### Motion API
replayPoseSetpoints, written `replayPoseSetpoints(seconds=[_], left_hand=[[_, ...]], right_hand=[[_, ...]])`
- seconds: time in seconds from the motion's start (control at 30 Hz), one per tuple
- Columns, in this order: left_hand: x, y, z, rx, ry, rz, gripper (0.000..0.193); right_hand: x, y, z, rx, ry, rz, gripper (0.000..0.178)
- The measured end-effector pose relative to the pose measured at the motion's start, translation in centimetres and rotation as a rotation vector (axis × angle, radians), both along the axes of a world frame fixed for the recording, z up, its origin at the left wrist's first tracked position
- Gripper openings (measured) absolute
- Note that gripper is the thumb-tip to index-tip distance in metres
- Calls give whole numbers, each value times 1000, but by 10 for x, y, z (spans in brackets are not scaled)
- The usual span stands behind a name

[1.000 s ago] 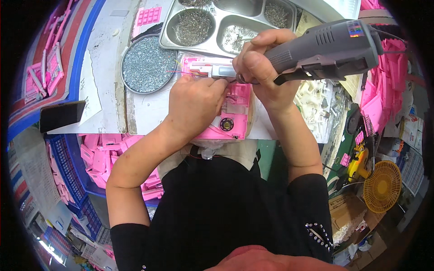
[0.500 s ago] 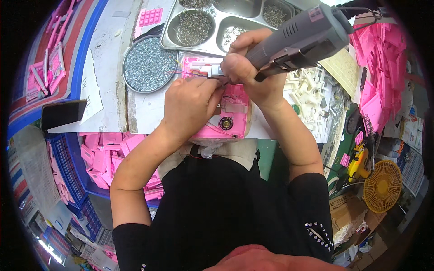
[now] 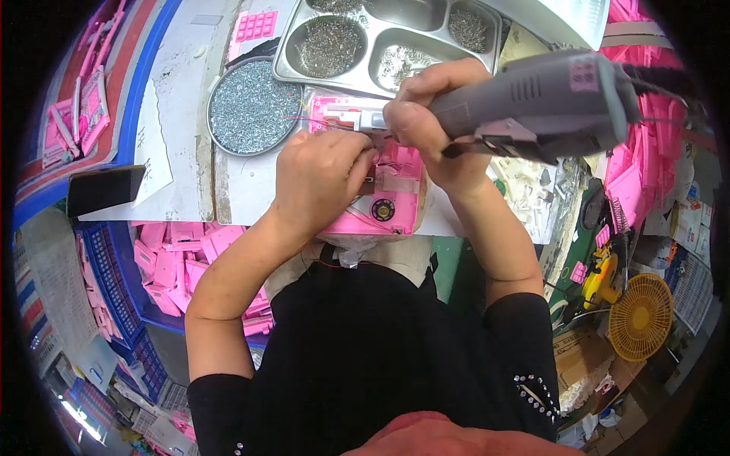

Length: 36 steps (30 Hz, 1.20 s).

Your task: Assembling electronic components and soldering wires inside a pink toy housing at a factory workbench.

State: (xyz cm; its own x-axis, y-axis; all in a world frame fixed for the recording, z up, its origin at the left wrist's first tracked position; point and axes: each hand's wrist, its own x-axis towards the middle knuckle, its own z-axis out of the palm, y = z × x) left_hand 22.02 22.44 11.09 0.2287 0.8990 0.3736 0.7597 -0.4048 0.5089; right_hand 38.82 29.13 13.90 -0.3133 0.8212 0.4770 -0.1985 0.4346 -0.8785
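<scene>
My right hand (image 3: 439,125) is wrapped round a grey electric screwdriver (image 3: 525,102), tilted so its body lies toward the right and its tip points left. The tip is hidden near my left hand's fingers. Below lies a pink plastic housing (image 3: 395,216) with a round black speaker (image 3: 382,210), thin wires and a white mechanism (image 3: 353,118) at its upper part. My left hand (image 3: 315,171) rests over the housing's left side. Its thumb and fingers are pinched together by the white mechanism, and whatever is between them is hidden.
A round dish of small screws (image 3: 255,106) stands left of the housing. Behind is a metal compartment tray (image 3: 365,85) with metal parts. White plastic pieces (image 3: 521,186) lie to the right. Pink parts (image 3: 171,266) fill a blue bin at lower left. A yellow fan (image 3: 641,317) stands lower right.
The screwdriver has tipped further over, its rear end swinging right and down. My right hand has shifted slightly right and down. My left hand stays almost in place.
</scene>
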Motion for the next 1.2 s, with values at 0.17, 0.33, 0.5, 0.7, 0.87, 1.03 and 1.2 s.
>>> replayPoseSetpoints(seconds=[0.17, 0.33, 0.5, 0.7, 0.87, 1.03, 1.2], left_hand=[[-1, -1, -4, 5, -16, 3, 9], [-3, -2, -1, -58, 39, -13, 11], [1, 0, -1, -68, 41, -11, 13], [4, 2, 0, -63, 26, -8, 14], [9, 4, 2, -64, 42, -5, 12], [11, 5, -1, -89, 36, 12, 9], [10, 7, 2, -108, 92, -30, 9]], right_hand=[[-3, 3, -8, 51, 5, -5, 30], [-2, 3, -12, -129, 20, -57, 29], [-5, 5, -15, -269, 198, -12, 29], [-4, 4, -14, -317, 233, 21, 30], [-2, 3, -15, -339, 236, 20, 30], [-3, 5, -16, -317, 265, 7, 31], [13, 16, -12, -67, 87, 78, 27]])
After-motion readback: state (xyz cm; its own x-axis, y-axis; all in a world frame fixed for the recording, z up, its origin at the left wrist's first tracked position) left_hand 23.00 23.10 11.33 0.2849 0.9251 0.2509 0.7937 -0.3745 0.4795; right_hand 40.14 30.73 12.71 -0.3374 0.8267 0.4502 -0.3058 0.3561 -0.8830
